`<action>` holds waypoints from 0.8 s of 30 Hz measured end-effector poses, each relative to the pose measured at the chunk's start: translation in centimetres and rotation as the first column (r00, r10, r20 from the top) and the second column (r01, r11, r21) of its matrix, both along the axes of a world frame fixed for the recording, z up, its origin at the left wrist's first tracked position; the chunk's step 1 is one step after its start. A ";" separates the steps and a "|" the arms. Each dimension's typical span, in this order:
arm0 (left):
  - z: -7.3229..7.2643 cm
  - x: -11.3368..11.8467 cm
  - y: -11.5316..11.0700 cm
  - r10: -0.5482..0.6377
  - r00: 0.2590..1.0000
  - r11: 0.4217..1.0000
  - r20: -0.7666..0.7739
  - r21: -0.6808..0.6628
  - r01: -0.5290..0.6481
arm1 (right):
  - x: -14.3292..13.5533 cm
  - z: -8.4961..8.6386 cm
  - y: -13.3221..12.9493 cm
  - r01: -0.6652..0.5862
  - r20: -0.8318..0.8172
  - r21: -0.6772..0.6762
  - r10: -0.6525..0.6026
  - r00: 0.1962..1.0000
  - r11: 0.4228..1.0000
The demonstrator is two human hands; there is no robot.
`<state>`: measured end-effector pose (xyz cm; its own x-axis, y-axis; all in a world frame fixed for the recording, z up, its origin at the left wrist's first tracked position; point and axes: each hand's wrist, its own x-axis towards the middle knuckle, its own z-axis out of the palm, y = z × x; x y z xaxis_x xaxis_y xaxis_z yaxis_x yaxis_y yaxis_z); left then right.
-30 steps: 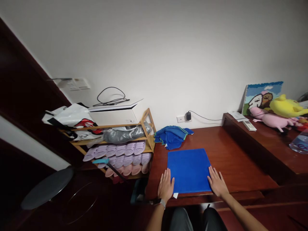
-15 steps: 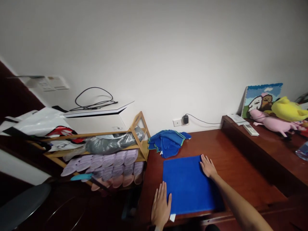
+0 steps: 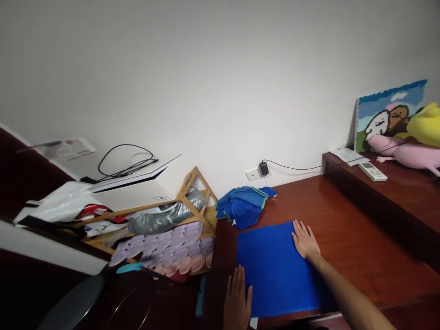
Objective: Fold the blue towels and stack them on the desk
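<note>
A blue cloth (image 3: 277, 270) lies spread flat as a near square on the reddish-brown wooden table (image 3: 357, 243). My left hand (image 3: 238, 298) rests palm down along its left edge, fingers stretched out, thumb touching the cloth. At the upper right edge of the cloth, my right hand (image 3: 305, 239) lies flat with its fingers extended. A white tag (image 3: 253, 322) pokes out at the near left corner. Behind the flat cloth sits a crumpled pile of blue cloths (image 3: 242, 205), some with green edging.
Left of the table stands a wooden rack (image 3: 197, 190) with purple slippers (image 3: 172, 243) and a white box (image 3: 134, 195) on top. A black adapter (image 3: 263, 168) is plugged into the wall. On the raised ledge at right are a remote (image 3: 373, 171) and a pink plush toy (image 3: 409, 153).
The view has tilted and shifted, so the scene sits differently in the frame. Both hands stay flat at the same edges of the blue cloth, which keeps its spread shape.
</note>
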<state>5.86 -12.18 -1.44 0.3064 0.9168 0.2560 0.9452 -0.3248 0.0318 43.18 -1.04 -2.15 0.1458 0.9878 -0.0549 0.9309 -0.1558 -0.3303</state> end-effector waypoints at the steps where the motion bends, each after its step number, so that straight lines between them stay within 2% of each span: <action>1: 0.7 1.1 0.5 -0.012 1.000 1.000 0.004 0.009 0.012 | 0.0 0.0 0.0 -0.002 -0.010 0.004 0.002 1.000 1.000; 3: 2.1 4.6 2.3 -0.038 0.999 0.999 0.034 0.012 0.037 | -0.1 0.1 0.0 -0.004 -0.016 0.007 0.004 1.000 1.000; 6: 3.4 12.7 6.0 -0.156 0.983 0.987 0.094 -0.032 0.159 | 0.0 0.3 0.0 -0.005 -0.001 -0.010 0.005 1.000 1.000; 9: 2.7 20.4 9.6 -0.218 0.963 0.969 0.161 -0.078 0.232 | 0.1 0.3 -0.1 -0.024 0.017 -0.010 0.024 1.000 1.000; 11: 1.4 23.1 11.3 -0.221 0.958 0.965 0.182 -0.099 0.241 | 0.2 0.0 -0.1 -0.045 0.026 0.012 0.045 0.999 0.999; 12: 0.7 23.4 11.9 -0.215 0.959 0.966 0.183 -0.103 0.236 | 0.3 -0.1 -0.1 -0.051 0.027 0.025 0.050 0.998 0.998; 13: 0.2 22.9 12.4 -0.201 0.964 0.970 0.176 -0.102 0.221 | 0.3 -0.3 -0.1 -0.050 0.026 0.036 0.049 0.998 0.998; 15: -0.6 19.9 13.3 -0.141 0.980 0.983 0.143 -0.096 0.156 | 0.3 -0.5 0.0 -0.033 0.020 0.047 0.032 0.999 0.998; 19: -0.4 8.9 14.9 0.088 0.996 0.993 0.015 -0.085 -0.087 | 0.4 -0.7 -0.1 -0.021 0.021 0.051 0.020 1.000 0.998; 21: -0.5 4.3 15.5 0.129 0.991 0.989 -0.021 -0.071 -0.130 | 0.4 -0.9 -0.2 -0.021 0.026 0.051 0.020 0.999 0.998; 22: -0.6 2.7 15.7 0.131 0.991 0.989 -0.027 -0.062 -0.133 | 0.5 -1.0 -0.2 -0.022 0.033 0.047 0.020 0.999 0.999; 24: -1.2 1.2 15.9 0.130 0.991 0.990 -0.019 -0.050 -0.131 | 0.5 -1.1 -0.2 -0.022 0.056 0.030 0.020 0.998 0.999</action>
<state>7.02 3.73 -2.62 0.1872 0.9609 0.2038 0.9799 -0.1973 0.0298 43.68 -1.26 -3.28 0.1271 0.9918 -0.0165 0.9511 -0.1265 -0.2819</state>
